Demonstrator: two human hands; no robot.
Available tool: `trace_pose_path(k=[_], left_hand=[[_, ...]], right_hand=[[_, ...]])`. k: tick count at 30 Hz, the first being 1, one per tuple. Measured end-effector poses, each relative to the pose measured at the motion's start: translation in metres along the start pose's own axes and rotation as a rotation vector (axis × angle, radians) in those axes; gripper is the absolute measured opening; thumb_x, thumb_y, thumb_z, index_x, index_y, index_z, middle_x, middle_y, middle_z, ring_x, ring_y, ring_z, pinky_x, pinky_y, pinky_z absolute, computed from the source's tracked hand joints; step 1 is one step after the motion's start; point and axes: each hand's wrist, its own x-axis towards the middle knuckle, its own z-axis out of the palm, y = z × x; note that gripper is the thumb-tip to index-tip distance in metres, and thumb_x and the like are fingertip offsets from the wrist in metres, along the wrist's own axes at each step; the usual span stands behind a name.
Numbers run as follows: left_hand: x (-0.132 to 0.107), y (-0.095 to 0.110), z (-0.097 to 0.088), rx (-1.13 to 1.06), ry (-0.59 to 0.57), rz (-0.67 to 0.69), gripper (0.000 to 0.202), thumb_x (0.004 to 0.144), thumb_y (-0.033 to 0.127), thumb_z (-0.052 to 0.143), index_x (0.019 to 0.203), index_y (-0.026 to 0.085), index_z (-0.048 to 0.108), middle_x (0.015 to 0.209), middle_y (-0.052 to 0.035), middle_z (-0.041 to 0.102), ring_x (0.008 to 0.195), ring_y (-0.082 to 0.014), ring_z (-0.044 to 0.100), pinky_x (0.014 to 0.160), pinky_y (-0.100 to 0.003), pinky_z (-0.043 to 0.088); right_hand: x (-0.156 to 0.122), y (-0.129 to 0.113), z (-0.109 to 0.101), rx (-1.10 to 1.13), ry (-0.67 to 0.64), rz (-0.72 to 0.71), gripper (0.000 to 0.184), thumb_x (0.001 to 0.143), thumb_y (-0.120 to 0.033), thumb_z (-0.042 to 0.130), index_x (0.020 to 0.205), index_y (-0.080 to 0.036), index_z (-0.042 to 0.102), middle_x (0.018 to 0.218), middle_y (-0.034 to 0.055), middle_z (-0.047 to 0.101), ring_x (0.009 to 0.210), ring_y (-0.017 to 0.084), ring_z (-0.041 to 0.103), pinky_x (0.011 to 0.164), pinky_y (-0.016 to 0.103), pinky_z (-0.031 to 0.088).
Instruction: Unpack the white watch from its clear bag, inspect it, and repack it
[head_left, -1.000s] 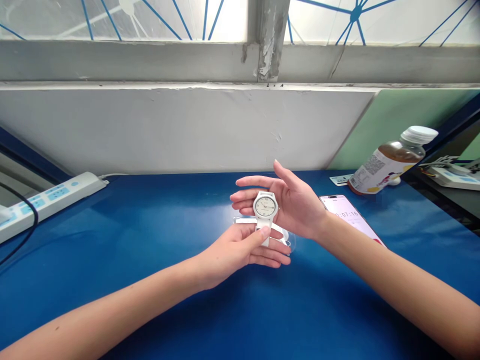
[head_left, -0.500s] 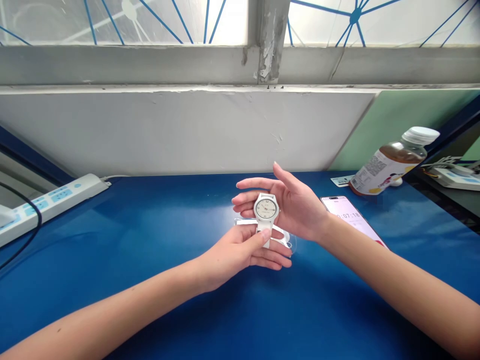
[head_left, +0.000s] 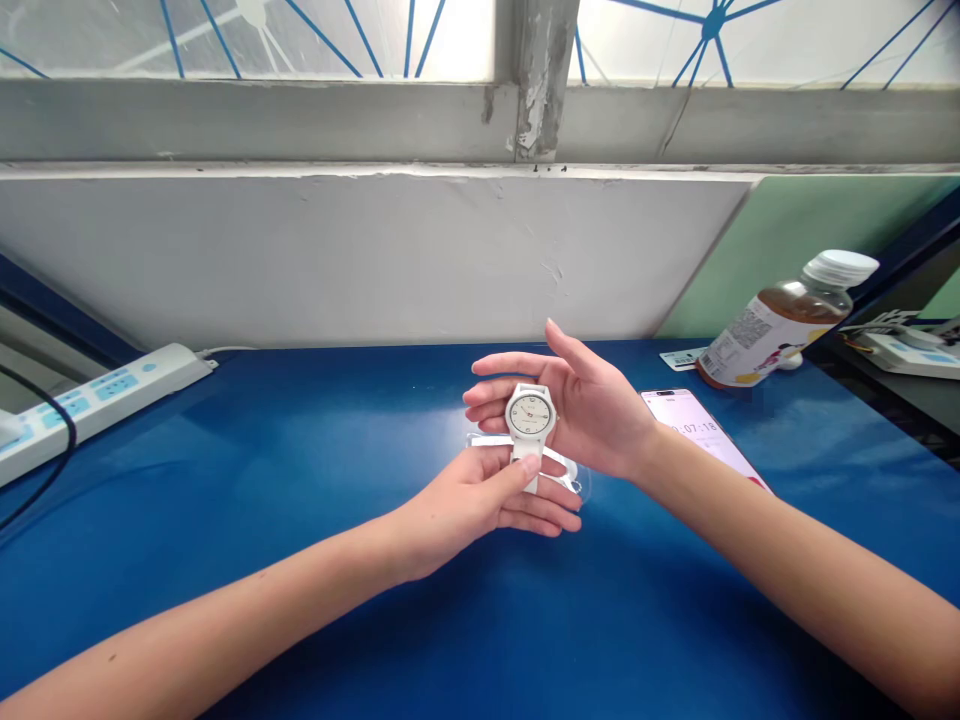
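Observation:
A white wristwatch [head_left: 530, 412] with a round, pale dial faces up toward me. My left hand [head_left: 495, 492] grips its strap, the thumb pressed on top and the fingers stretched out beneath. Just behind the watch, my right hand [head_left: 574, 405] is held palm toward me, thumb raised and fingers extended to the left. It appears to hold nothing; whether it touches the watch I cannot tell. Under the hands lies a clear and white plastic piece [head_left: 571, 470], largely hidden by my fingers.
On the blue table [head_left: 300, 430], a phone [head_left: 701, 430] showing a timer lies beside my right forearm. A drink bottle [head_left: 780, 325] with a white cap stands at the right rear, near a small label card [head_left: 681, 360]. A white power strip [head_left: 105, 405] with a black cable is at left.
Both hands and the watch hold practically the same pose. The whole view has shifted very slightly.

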Motion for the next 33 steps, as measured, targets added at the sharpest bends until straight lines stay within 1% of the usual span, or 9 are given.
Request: trace_pose_path(k=[7, 14, 18, 21, 23, 25, 27, 30, 33], left_hand=[[0.001, -0.001, 0.001, 0.009, 0.033, 0.03, 0.043, 0.09, 0.048, 0.069, 0.107, 0.009, 0.068, 0.117, -0.0211, 0.07, 0.112, -0.0346, 0.067, 0.097, -0.047, 0.051], [0.003, 0.0, -0.002, -0.04, 0.021, 0.036, 0.044, 0.091, 0.05, 0.067, 0.103, 0.007, 0.07, 0.106, -0.0201, 0.074, 0.102, -0.0315, 0.072, 0.094, -0.044, 0.054], [0.003, 0.007, -0.003, 0.039, 0.054, 0.065, 0.044, 0.091, 0.051, 0.066, 0.102, 0.008, 0.07, 0.105, -0.0182, 0.074, 0.101, -0.0311, 0.072, 0.095, -0.044, 0.054], [0.001, 0.013, -0.008, 0.219, 0.148, 0.197, 0.04, 0.094, 0.05, 0.062, 0.108, 0.012, 0.068, 0.109, -0.0139, 0.074, 0.108, -0.0298, 0.069, 0.098, -0.042, 0.051], [0.0, 0.017, -0.014, 0.467, 0.242, 0.321, 0.036, 0.095, 0.047, 0.06, 0.111, 0.016, 0.069, 0.112, -0.01, 0.072, 0.111, -0.0287, 0.066, 0.099, -0.038, 0.049], [0.0, 0.018, -0.021, 0.684, 0.358, 0.458, 0.033, 0.098, 0.044, 0.056, 0.116, 0.02, 0.068, 0.105, -0.0066, 0.072, 0.103, -0.0262, 0.065, 0.092, -0.035, 0.049], [0.0, 0.017, -0.026, 0.877, 0.414, 0.539, 0.031, 0.1, 0.039, 0.052, 0.119, 0.02, 0.067, 0.096, -0.0048, 0.071, 0.088, -0.0219, 0.064, 0.081, -0.03, 0.048], [0.002, 0.011, -0.027, 1.016, 0.366, 0.59, 0.028, 0.101, 0.03, 0.047, 0.119, 0.021, 0.067, 0.104, -0.0058, 0.071, 0.087, -0.0207, 0.064, 0.077, -0.027, 0.047], [0.004, 0.001, -0.025, 1.129, 0.314, 0.608, 0.031, 0.099, 0.023, 0.046, 0.125, 0.022, 0.064, 0.115, -0.0078, 0.07, 0.101, -0.0249, 0.065, 0.087, -0.031, 0.047]], right_hand=[[0.0, 0.001, -0.005, -0.031, -0.053, -0.041, 0.062, 0.098, -0.062, 0.032, 0.104, -0.017, 0.074, 0.105, 0.0111, 0.076, 0.108, 0.024, 0.067, 0.106, 0.039, 0.041], [0.002, 0.001, -0.009, 0.002, -0.015, -0.037, 0.061, 0.099, -0.061, 0.031, 0.109, -0.016, 0.071, 0.117, 0.0132, 0.072, 0.106, 0.025, 0.068, 0.1, 0.041, 0.047], [0.003, -0.001, -0.01, -0.071, 0.008, -0.05, 0.054, 0.099, -0.055, 0.034, 0.109, -0.017, 0.071, 0.117, 0.0115, 0.072, 0.107, 0.025, 0.067, 0.098, 0.041, 0.049], [-0.001, -0.007, -0.01, -0.244, -0.012, -0.16, 0.038, 0.097, -0.048, 0.047, 0.11, -0.021, 0.071, 0.12, 0.0088, 0.072, 0.114, 0.025, 0.064, 0.099, 0.04, 0.049], [-0.008, -0.01, -0.01, -0.396, -0.006, -0.276, 0.033, 0.095, -0.044, 0.055, 0.112, -0.022, 0.071, 0.119, 0.008, 0.072, 0.114, 0.026, 0.064, 0.099, 0.041, 0.048], [-0.019, -0.01, -0.011, -0.581, 0.034, -0.402, 0.029, 0.094, -0.04, 0.058, 0.113, -0.023, 0.071, 0.117, 0.0066, 0.072, 0.112, 0.025, 0.064, 0.101, 0.042, 0.047], [-0.034, -0.005, -0.014, -0.814, 0.14, -0.492, 0.025, 0.095, -0.036, 0.058, 0.113, -0.025, 0.072, 0.118, 0.0054, 0.072, 0.114, 0.025, 0.063, 0.101, 0.041, 0.047], [-0.055, 0.012, -0.024, -1.096, 0.245, -0.531, 0.029, 0.095, -0.032, 0.059, 0.123, -0.026, 0.067, 0.122, 0.0063, 0.07, 0.111, 0.026, 0.064, 0.097, 0.041, 0.049], [-0.07, 0.031, -0.035, -1.175, 0.291, -0.53, 0.038, 0.094, -0.029, 0.062, 0.132, -0.027, 0.061, 0.126, 0.0073, 0.069, 0.11, 0.027, 0.065, 0.094, 0.042, 0.052]])
